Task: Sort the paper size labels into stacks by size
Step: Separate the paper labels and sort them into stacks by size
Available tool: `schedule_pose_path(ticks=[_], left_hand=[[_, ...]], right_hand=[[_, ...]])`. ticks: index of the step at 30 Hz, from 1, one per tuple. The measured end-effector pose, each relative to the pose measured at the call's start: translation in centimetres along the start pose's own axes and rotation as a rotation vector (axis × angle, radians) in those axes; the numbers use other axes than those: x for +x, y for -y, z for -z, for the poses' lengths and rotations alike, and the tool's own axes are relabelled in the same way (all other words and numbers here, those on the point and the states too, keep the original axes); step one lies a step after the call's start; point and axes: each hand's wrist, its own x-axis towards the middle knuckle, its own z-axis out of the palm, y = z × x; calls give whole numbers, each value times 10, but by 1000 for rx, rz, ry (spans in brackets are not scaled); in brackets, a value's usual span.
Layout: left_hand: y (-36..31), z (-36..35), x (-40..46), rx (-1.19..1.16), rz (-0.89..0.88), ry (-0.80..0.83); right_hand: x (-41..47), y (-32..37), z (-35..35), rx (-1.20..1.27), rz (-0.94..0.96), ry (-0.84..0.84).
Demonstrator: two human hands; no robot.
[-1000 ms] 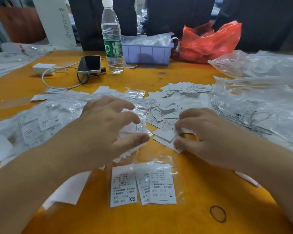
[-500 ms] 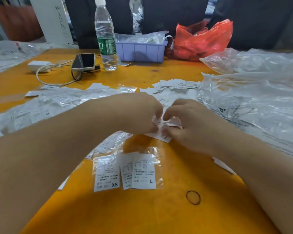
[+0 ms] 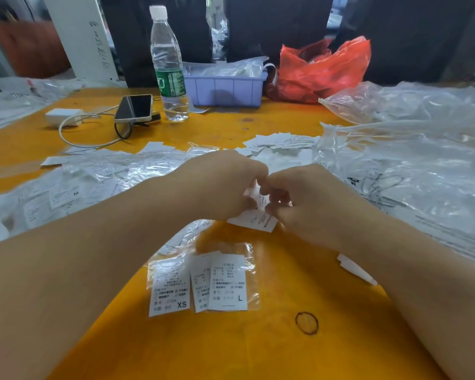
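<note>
2 hands meet at centre: left hand [image 3: 225, 185] and right hand [image 3: 299, 198], fingers curled, pinch a small bundle of paper size labels [image 3: 254, 215] above the orange surface [image 3: 258, 352]. At 6 o'clock lie the XS label [image 3: 169, 293] and L label [image 3: 228, 283].

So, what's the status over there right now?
Both hands, left and right, pinching labels over the table. XS label, L label laid out. Nothing blocking.
</note>
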Motion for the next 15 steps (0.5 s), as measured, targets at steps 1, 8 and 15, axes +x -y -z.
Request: schedule_pose_path(ticks=[1,8,15], left_hand=[[-1,0,-2,6,-11,-24],[-5,-1,-1,-11,7,-200],[-9,0,2,53,108,-169]], right_hand=[[0,0,0,7,1,-7],[0,0,8,35,79,-195],[0,-7,21,26,56,-159]])
